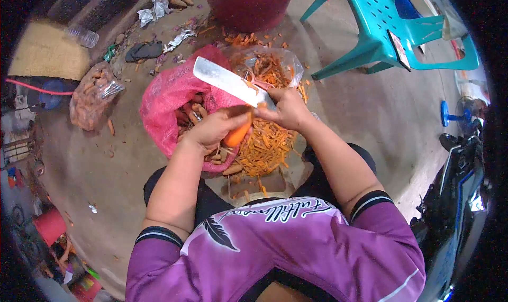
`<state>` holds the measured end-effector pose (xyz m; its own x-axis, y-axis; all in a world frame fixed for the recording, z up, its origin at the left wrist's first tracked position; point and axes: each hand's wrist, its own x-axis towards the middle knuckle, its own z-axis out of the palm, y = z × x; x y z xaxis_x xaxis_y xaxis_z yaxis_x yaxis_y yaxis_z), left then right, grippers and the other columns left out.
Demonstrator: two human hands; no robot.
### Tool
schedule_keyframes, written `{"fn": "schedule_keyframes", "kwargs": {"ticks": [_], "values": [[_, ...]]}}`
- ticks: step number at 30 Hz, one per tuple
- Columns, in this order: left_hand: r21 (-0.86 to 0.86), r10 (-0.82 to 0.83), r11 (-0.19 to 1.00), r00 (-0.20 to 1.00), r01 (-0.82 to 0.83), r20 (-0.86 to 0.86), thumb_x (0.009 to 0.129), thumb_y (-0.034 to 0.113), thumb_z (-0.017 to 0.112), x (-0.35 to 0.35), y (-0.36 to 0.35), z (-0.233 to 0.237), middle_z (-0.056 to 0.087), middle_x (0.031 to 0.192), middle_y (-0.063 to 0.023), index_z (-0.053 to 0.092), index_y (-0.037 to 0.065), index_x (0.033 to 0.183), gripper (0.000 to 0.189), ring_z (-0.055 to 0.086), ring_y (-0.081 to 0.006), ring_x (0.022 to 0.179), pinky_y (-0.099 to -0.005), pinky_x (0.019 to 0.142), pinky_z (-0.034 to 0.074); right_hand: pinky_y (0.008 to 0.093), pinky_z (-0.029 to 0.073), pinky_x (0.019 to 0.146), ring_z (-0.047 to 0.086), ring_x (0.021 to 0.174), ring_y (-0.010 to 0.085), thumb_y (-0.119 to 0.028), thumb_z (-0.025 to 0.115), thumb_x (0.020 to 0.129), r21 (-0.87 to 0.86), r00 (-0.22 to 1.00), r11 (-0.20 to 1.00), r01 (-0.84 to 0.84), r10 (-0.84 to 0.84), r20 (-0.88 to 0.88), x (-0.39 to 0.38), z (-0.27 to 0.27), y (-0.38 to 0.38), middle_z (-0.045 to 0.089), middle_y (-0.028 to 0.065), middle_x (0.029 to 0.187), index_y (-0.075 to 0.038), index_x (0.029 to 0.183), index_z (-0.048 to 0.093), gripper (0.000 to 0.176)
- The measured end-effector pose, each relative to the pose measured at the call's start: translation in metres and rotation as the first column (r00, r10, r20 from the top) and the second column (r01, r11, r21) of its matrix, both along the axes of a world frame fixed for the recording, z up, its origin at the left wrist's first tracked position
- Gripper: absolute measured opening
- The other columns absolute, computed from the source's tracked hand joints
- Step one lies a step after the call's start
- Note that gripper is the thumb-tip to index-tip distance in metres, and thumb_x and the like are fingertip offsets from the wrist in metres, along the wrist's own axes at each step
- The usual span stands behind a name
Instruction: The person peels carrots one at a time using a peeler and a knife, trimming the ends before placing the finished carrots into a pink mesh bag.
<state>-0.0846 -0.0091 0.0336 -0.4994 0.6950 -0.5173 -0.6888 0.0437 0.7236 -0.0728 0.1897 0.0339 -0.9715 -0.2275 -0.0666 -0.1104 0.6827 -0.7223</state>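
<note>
My left hand (217, 130) is closed around a peeled orange carrot (238, 136), low over the opening of a pink mesh sack (164, 98). My right hand (290, 109) grips a broad-bladed knife (225, 80), whose pale blade points up and left; its handle is mostly hidden by the fingers. The blade's lower end lies close to the carrot, though contact cannot be made out. Unpeeled brownish roots (198, 111) show inside the sack. Beneath my hands spreads a heap of orange strips (267, 148), with darker peelings (270, 69) on clear plastic beyond.
A teal plastic chair (370, 32) stands at upper right with a phone (399, 50) on it. Behind the heap is a large dark red tub (248, 6). A plastic bag of roots (95, 98) sits at left, near a dark sandal (144, 51). A motorcycle (455, 196) is at right.
</note>
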Motion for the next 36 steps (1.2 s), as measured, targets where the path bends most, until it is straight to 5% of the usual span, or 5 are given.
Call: {"fn": "schedule_keyframes", "kwargs": {"ticks": [6,10,13,29,36], "values": [[-0.023,0.32,0.947,0.932,-0.321,0.169,0.085,0.023,0.044,-0.007,0.011,-0.014,0.056,0.086,-0.0077,0.048,0.004,0.101,0.025,0.058,-0.0171,0.069,-0.0277,0.059,0.049,0.0378,0.045,0.065,0.058,0.072,0.0296,-0.043,0.071,0.058,-0.033,0.984,0.987,0.157,-0.154,0.092,-0.002,-0.005,-0.009,0.059,0.0158,0.077,-0.003,0.089,0.057,0.053],[0.26,0.382,0.843,0.865,-0.47,0.325,0.084,0.024,0.043,-0.009,0.01,-0.033,0.057,0.09,-0.0081,0.049,0.003,0.099,0.026,0.059,-0.0179,0.076,-0.028,0.059,0.05,0.038,0.045,0.058,0.058,0.064,0.0315,-0.042,0.073,0.055,-0.179,0.992,0.975,0.128,-0.123,0.039,0.008,-0.009,-0.025,0.057,0.016,0.068,-0.002,0.085,0.055,0.053],[0.125,0.547,0.792,0.785,-0.598,0.289,0.084,0.024,0.042,-0.001,0.017,-0.027,0.057,0.093,-0.0091,0.049,0.003,0.1,0.027,0.058,-0.0198,0.079,-0.0295,0.063,0.05,0.0346,0.043,0.057,0.055,0.061,0.03,-0.039,0.075,0.054,-0.034,0.997,0.997,0.069,-0.068,0.026,0.014,0.002,-0.03,0.056,0.0167,0.067,0.001,0.082,0.052,0.054],[-0.113,0.685,0.694,0.603,-0.712,0.41,0.083,0.027,0.041,-0.002,0.025,-0.03,0.056,0.08,-0.0082,0.049,0.006,0.09,0.024,0.057,-0.0207,0.068,-0.0324,0.059,0.049,0.0429,0.045,0.058,0.058,0.066,0.0335,-0.052,0.06,0.065,0.246,0.996,0.965,0.089,-0.088,-0.015,0.029,-0.006,-0.047,0.058,0.0163,0.069,-0.004,0.08,0.051,0.051],[-0.09,0.451,0.88,0.761,-0.466,0.466,0.079,0.047,0.046,-0.009,0.016,-0.01,0.057,0.08,-0.0046,0.054,0.007,0.093,0.042,0.055,-0.0211,0.064,-0.0354,0.062,0.047,0.0394,0.043,0.054,0.058,0.061,0.0281,-0.037,0.055,0.077,-0.229,0.948,0.947,0.223,-0.156,0.279,0.004,-0.018,-0.027,0.057,0.0198,0.069,0.003,0.084,0.053,0.041]]}}
